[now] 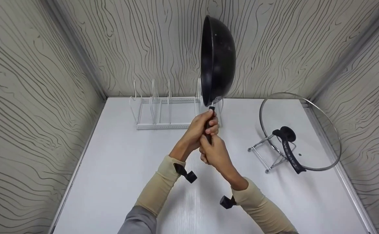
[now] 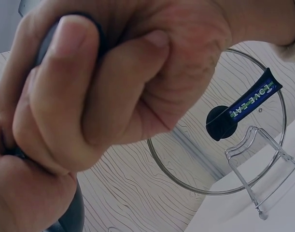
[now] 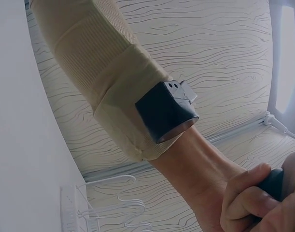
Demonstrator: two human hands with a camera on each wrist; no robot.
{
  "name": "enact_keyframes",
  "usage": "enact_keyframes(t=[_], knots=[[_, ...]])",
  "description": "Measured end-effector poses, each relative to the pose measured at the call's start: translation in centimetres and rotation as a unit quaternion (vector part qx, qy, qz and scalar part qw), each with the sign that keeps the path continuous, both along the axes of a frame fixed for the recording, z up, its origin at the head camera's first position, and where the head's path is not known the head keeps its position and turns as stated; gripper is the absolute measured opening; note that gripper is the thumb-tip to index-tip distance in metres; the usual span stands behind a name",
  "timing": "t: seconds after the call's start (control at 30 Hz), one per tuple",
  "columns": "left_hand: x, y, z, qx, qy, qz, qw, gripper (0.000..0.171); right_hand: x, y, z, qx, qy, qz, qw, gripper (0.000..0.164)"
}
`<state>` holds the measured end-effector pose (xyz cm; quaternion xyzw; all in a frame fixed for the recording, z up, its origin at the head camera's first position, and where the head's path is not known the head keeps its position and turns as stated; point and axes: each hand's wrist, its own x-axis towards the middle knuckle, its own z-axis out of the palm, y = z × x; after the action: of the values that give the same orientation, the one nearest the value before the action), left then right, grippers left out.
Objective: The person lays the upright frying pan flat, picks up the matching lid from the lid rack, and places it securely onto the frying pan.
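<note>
A black wok [image 1: 223, 58] is held on edge, its hollow facing left and its rim roughly vertical, over the right end of a white wire rack [image 1: 163, 126]. My left hand [image 1: 197, 128] grips the black handle [image 1: 208, 138] close to the pan. Just below it, my right hand [image 1: 216, 152] wraps the handle's lower end. In the left wrist view the curled fingers of the right hand [image 2: 89, 92] fill the upper left. Whether the wok touches the rack cannot be told, since the pan hides that end.
On the right, a glass lid [image 1: 319, 136] with a black handle [image 1: 290, 152] leans in a small metal stand [image 1: 257, 154]. Wood-grain panels [image 1: 144, 42] wall the white table [image 1: 118, 178] at the back and both sides.
</note>
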<state>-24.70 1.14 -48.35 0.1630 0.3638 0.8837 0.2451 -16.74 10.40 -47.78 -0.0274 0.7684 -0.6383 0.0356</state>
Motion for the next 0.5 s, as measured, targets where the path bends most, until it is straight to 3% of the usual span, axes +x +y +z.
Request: enact_keyframes(t=[0.5], knots=[[0.24,-0.21,0.56,-0.023,0.014,0.006,0.9996,0.019,0.3,-0.01,0.52,-0.01,0.008,0.014,1.0,0.034]])
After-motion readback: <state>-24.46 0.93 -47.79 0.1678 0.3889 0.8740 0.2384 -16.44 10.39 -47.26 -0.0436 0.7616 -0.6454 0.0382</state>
